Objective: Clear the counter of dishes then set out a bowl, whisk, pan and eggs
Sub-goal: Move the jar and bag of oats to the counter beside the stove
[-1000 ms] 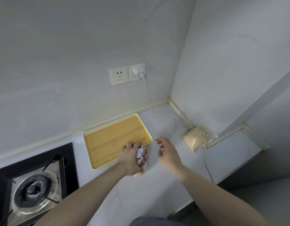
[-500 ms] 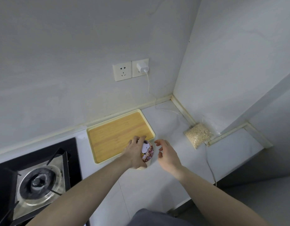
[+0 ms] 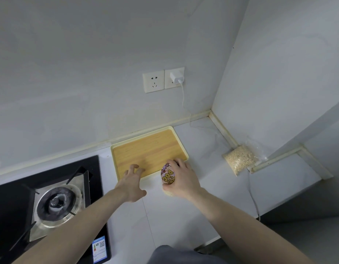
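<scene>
A small cup [image 3: 167, 175] printed with a cartoon pattern stands on the white counter [image 3: 184, 216], just in front of the near right corner of a wooden tray [image 3: 145, 149] with a pale yellow rim. My right hand [image 3: 182, 180] is wrapped around the cup from the right. Spread open with nothing in it, my left hand [image 3: 132, 181] hovers over the tray's near edge, left of the cup. The tray holds nothing.
A gas hob [image 3: 50, 204] fills the counter's left side. A clear bag of grain [image 3: 240, 159] lies in the right corner by the wall. A white charger [image 3: 176, 77] sits in the wall socket, its cable trailing down across the counter's right side and over the edge.
The cup has passed from my left hand to my right. My left hand let go and moved left over the tray; my right hand closed on the cup.
</scene>
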Available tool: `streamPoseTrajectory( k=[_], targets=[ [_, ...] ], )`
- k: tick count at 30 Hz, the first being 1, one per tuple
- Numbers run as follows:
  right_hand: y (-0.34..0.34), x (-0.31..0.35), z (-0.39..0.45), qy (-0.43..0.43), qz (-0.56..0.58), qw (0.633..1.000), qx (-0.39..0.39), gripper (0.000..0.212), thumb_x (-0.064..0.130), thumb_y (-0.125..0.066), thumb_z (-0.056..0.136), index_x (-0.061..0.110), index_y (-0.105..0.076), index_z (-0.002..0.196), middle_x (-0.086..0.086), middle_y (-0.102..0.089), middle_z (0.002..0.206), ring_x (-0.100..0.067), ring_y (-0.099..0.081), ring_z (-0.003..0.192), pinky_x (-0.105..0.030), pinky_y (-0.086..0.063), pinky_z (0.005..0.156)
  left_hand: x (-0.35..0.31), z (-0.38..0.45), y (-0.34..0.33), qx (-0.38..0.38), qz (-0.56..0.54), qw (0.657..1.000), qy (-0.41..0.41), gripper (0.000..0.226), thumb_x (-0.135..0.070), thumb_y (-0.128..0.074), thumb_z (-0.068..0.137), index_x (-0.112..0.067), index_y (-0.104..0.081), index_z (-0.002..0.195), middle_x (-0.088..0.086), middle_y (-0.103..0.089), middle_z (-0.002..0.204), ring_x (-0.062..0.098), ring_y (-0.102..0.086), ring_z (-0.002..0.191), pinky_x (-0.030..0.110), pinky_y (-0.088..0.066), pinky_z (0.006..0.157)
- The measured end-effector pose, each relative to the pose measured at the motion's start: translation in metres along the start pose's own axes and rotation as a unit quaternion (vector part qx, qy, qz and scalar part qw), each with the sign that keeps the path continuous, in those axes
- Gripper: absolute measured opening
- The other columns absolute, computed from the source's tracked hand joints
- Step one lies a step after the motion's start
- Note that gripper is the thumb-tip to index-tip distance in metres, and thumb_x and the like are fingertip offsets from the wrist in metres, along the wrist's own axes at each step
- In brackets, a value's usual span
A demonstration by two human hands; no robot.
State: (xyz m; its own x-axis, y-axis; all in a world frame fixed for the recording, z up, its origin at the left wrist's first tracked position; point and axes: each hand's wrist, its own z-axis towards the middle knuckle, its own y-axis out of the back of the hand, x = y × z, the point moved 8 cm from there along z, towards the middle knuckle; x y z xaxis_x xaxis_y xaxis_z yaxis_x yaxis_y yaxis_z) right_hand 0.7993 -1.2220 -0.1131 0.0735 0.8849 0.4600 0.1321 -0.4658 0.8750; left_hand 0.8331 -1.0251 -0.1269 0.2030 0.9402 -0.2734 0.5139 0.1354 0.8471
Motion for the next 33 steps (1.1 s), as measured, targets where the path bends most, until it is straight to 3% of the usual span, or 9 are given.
streamPoseTrajectory(
  k=[9, 19, 22, 25, 29, 33],
  targets=[
    [0.039, -0.071, -0.010, -0.142, -0.041, 0.987, -0.058, 0.072, 0.058, -0.062, 0.064, 0.036, -0.041, 0.129, 0.006, -0.044, 0.125, -0.029, -0.050, 0.109, -0.042, -0.043, 0.091, -0.006, -0.003, -0.005, 0.011, 0.018, 1.000, -0.014, 0.082, -0.032, -0.069, 0.081, -0.029, -0.031, 0.153, -0.004, -0.015, 0.155, 0.026, -0.034, 0.139, 0.039, -0.052, 0.100],
    [0.078, -0.126, 0.036, -0.196, -0.035, 0.978, -0.063, 0.081, 0.059, -0.064, 0.080, 0.025, -0.033, 0.146, -0.004, -0.040, 0.142, -0.037, -0.047, 0.122, -0.046, -0.049, 0.091, -0.044, 0.001, 0.027, -0.026, -0.045, 0.996, -0.069, 0.073, -0.028, -0.067, 0.082, -0.031, -0.037, 0.149, -0.007, -0.020, 0.153, 0.022, -0.033, 0.139, 0.035, -0.049, 0.101],
    [0.079, -0.136, 0.057, -0.194, -0.021, 0.979, -0.053, 0.082, 0.056, -0.063, 0.084, 0.026, -0.028, 0.151, -0.004, -0.030, 0.155, -0.038, -0.034, 0.136, -0.053, -0.048, 0.100, -0.067, -0.002, 0.043, -0.055, -0.076, 0.990, -0.109, 0.067, -0.029, -0.067, 0.085, -0.034, -0.040, 0.146, -0.011, -0.022, 0.152, 0.019, -0.031, 0.139, 0.034, -0.045, 0.105],
    [0.077, -0.144, 0.076, -0.194, -0.059, 0.979, -0.025, 0.075, 0.048, -0.062, 0.092, 0.033, -0.025, 0.154, 0.003, -0.014, 0.166, -0.040, -0.009, 0.152, -0.059, -0.039, 0.110, -0.084, -0.007, 0.058, -0.076, -0.082, 0.985, -0.133, 0.066, -0.030, -0.069, 0.085, -0.034, -0.041, 0.145, -0.012, -0.024, 0.152, 0.017, -0.032, 0.138, 0.033, -0.042, 0.107],
    [0.074, -0.153, 0.092, -0.208, -0.109, 0.972, 0.006, 0.069, 0.038, -0.053, 0.101, 0.034, -0.013, 0.158, 0.005, 0.006, 0.170, -0.041, 0.007, 0.155, -0.061, -0.026, 0.117, -0.089, -0.012, 0.070, -0.096, -0.077, 0.982, -0.141, 0.065, -0.031, -0.069, 0.086, -0.034, -0.042, 0.145, -0.013, -0.026, 0.150, 0.015, -0.033, 0.136, 0.027, -0.038, 0.105],
    [0.074, -0.162, 0.104, -0.239, -0.122, 0.963, 0.022, 0.072, 0.041, -0.041, 0.105, 0.034, 0.003, 0.161, 0.005, 0.019, 0.168, -0.039, 0.016, 0.154, -0.064, -0.021, 0.118, -0.083, -0.007, 0.076, -0.100, -0.055, 0.985, -0.128, 0.066, -0.031, -0.068, 0.086, -0.035, -0.041, 0.146, -0.015, -0.027, 0.149, 0.014, -0.033, 0.135, 0.024, -0.037, 0.099]
  ],
)
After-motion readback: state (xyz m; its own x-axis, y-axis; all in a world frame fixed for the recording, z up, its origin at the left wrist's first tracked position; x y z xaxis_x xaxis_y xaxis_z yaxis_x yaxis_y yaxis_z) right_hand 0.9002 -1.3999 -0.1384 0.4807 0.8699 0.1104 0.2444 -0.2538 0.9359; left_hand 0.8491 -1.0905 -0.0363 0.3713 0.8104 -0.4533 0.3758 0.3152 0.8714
